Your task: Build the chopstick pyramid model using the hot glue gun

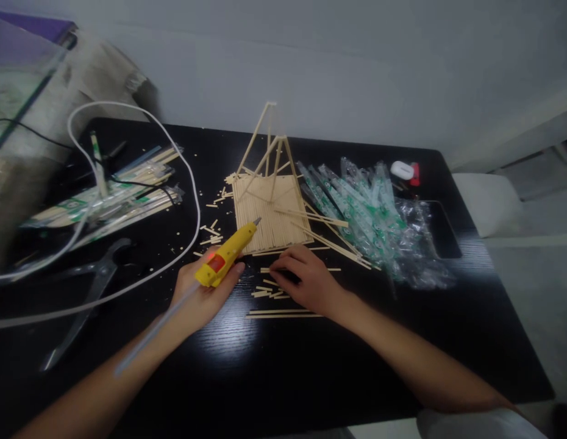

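My left hand (199,286) is wrapped around a yellow hot glue gun (231,250), its nozzle pointing up and right over a mat of wooden sticks (269,225). A translucent glue stick (158,332) trails from the gun's back along my forearm. Bent fingers of my right hand (308,277) close on a thin wooden stick (333,269) just in front of the mat; its middle is hidden behind the hand. On the mat stands a frame of slanted sticks (277,155). Short cut pieces (265,292) lie beside my right hand, and two longer sticks (283,315) lie nearer me.
Crumpled clear and green wrappers (370,201) spread on the right by a dark phone (441,228) and a white case (402,171). A white cable (196,201) loops across the left, over pliers (103,271) and bagged sticks (128,195). Loose sticks (338,244) overhang the mat's right edge.
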Demonstrator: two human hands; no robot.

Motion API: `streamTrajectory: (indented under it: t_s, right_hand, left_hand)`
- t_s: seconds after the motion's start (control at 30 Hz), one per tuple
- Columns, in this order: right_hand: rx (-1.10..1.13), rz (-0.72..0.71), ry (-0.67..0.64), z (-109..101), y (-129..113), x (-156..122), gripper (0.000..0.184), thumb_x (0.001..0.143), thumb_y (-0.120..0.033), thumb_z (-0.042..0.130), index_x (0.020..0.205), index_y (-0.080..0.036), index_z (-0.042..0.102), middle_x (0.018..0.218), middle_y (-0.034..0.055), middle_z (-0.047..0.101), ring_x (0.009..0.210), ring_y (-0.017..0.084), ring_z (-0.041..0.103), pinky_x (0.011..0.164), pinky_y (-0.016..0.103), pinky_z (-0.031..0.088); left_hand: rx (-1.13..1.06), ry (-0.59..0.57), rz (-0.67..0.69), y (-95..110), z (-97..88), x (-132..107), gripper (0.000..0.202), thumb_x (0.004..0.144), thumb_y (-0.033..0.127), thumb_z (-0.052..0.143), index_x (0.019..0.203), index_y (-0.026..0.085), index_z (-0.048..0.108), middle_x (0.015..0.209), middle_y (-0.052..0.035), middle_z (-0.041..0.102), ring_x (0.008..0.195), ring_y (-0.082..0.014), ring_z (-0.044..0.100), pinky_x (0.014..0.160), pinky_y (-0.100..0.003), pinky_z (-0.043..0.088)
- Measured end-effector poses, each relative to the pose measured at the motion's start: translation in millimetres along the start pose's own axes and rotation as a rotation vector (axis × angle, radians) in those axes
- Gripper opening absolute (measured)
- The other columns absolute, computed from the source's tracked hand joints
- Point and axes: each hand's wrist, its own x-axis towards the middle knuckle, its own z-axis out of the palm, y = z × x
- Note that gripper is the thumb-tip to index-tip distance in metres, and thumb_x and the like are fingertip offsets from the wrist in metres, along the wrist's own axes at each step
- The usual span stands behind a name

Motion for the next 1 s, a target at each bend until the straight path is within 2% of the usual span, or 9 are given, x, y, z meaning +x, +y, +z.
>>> streamTrajectory:
  t_s: [0.07, 0.23, 0.33, 0.43, 0.5, 0.6, 0.7, 0.83, 1.0]
  right_hand:
    - [-0.008, -0.024, 0.007, 1.0, 0.8, 0.3, 0.010, 0.104, -0.022, 0.065, 0.096, -0.020, 0.071, 0.091, 0.0064, 0.068, 0.088, 0.021, 0.065, 0.081, 0.035, 0.055]
    - [-0.032, -0.072, 0.039, 3.7, 0.7, 1.2, 0.010, 0.102, -0.018, 0.065, 0.094, -0.017, 0.070, 0.088, 0.0068, 0.067, 0.086, 0.021, 0.063, 0.080, 0.035, 0.053]
    - [-0.047, -0.069, 0.048, 5.4, 0.4, 1.0, 0.010, 0.101, -0.018, 0.065, 0.092, -0.018, 0.070, 0.088, 0.0065, 0.066, 0.085, 0.021, 0.061, 0.081, 0.035, 0.052]
    - [-0.046, -0.056, 0.036, 6.7, 0.7, 0.7, 0.010, 0.099, -0.017, 0.066, 0.090, -0.020, 0.069, 0.089, 0.0061, 0.067, 0.088, 0.022, 0.061, 0.085, 0.036, 0.052]
    - [-0.037, -0.049, 0.031, 7.2, 1.0, 1.0, 0.010, 0.098, -0.016, 0.066, 0.090, -0.020, 0.069, 0.089, 0.0057, 0.067, 0.089, 0.021, 0.061, 0.086, 0.036, 0.051]
    - [-0.032, -0.051, 0.041, 7.3, 1.3, 1.8, 0.011, 0.098, -0.015, 0.066, 0.088, -0.019, 0.069, 0.087, 0.0055, 0.065, 0.087, 0.021, 0.059, 0.085, 0.036, 0.050]
    - [-0.029, -0.044, 0.037, 7.6, 1.7, 2.5, 0.011, 0.098, -0.016, 0.066, 0.088, -0.019, 0.069, 0.086, 0.0053, 0.064, 0.086, 0.021, 0.058, 0.085, 0.036, 0.050]
    - [-0.032, -0.060, 0.035, 8.5, 2.9, 3.1, 0.011, 0.096, -0.012, 0.067, 0.088, -0.018, 0.069, 0.087, 0.0052, 0.065, 0.086, 0.021, 0.059, 0.086, 0.036, 0.049]
    - [-0.031, -0.084, 0.042, 7.8, 3.1, 3.7, 0.010, 0.095, -0.011, 0.067, 0.087, -0.017, 0.069, 0.087, 0.0061, 0.067, 0.085, 0.021, 0.059, 0.085, 0.035, 0.050]
  left_hand:
    - [0.081, 0.002, 0.051, -0.4, 1.7, -1.8, 0.020, 0.097, 0.041, 0.067, 0.106, 0.025, 0.072, 0.089, 0.0018, 0.077, 0.075, -0.0160, 0.074, 0.068, -0.027, 0.061]
    - [0.159, -0.018, 0.151, 3.0, 2.3, -3.3, 0.015, 0.099, 0.038, 0.066, 0.103, 0.024, 0.070, 0.088, 0.0005, 0.075, 0.077, -0.0170, 0.073, 0.072, -0.028, 0.060]
    - [0.158, -0.027, 0.171, 8.2, -6.8, 1.3, 0.018, 0.101, 0.040, 0.063, 0.099, 0.024, 0.072, 0.090, -0.0015, 0.075, 0.081, -0.0188, 0.073, 0.073, -0.029, 0.060]
    - [0.155, -0.016, 0.111, 13.5, -24.5, 8.2, 0.025, 0.100, 0.045, 0.062, 0.100, 0.023, 0.074, 0.093, -0.0032, 0.076, 0.082, -0.0201, 0.074, 0.073, -0.030, 0.061]
    - [0.146, -0.030, 0.057, 16.9, -38.7, 12.6, 0.030, 0.100, 0.049, 0.062, 0.103, 0.022, 0.076, 0.083, -0.0015, 0.074, 0.070, -0.0182, 0.071, 0.065, -0.028, 0.060]
    - [0.139, -0.120, 0.002, 21.1, -58.5, 17.0, 0.036, 0.099, 0.052, 0.060, 0.101, 0.021, 0.078, 0.060, 0.0021, 0.065, 0.047, -0.0147, 0.059, 0.046, -0.025, 0.051]
    - [0.151, -0.265, 0.032, 21.4, -71.0, 19.0, 0.038, 0.098, 0.054, 0.060, 0.095, 0.022, 0.079, 0.064, -0.0004, 0.070, 0.046, -0.0150, 0.059, 0.042, -0.024, 0.050]
    - [0.238, -0.432, 0.194, 16.9, -74.7, 19.8, 0.029, 0.096, 0.049, 0.066, 0.089, 0.025, 0.079, 0.088, -0.0042, 0.080, 0.069, -0.0208, 0.074, 0.062, -0.028, 0.062]
    - [0.291, -0.493, 0.244, 15.2, -71.5, 20.7, 0.026, 0.099, 0.044, 0.062, 0.097, 0.025, 0.079, 0.096, -0.0055, 0.081, 0.082, -0.0228, 0.077, 0.074, -0.030, 0.064]
